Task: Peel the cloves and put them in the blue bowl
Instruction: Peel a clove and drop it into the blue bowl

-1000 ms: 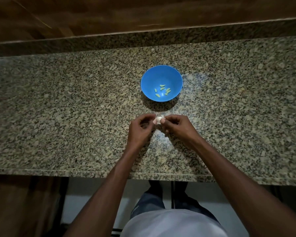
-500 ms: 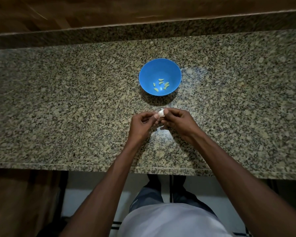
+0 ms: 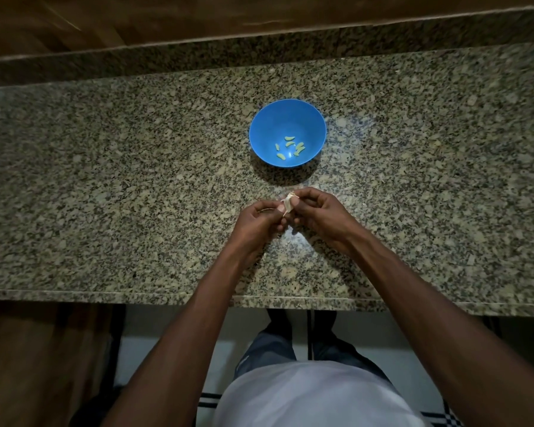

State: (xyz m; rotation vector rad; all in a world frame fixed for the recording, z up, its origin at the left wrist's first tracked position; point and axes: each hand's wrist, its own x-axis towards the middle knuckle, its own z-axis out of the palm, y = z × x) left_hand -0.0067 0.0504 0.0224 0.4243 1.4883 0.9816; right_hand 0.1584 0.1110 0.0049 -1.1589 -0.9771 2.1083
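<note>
Holding peeled cloves [image 3: 290, 147], blue bowl [image 3: 267, 127]

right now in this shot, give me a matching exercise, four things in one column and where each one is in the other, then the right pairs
Things
1. blue bowl
2. peeled cloves
3. unpeeled clove
4. granite counter

Places
A. pinched between the left hand and right hand
B. under the bowl and both hands
C. inside the bowl
D. on the counter, beyond the hands

Pairs: 1-D, 2-C, 3-A, 4-B

One head-worn wide-angle view looks steeply down, fairly close, over the granite counter [image 3: 105, 180] edge.
</note>
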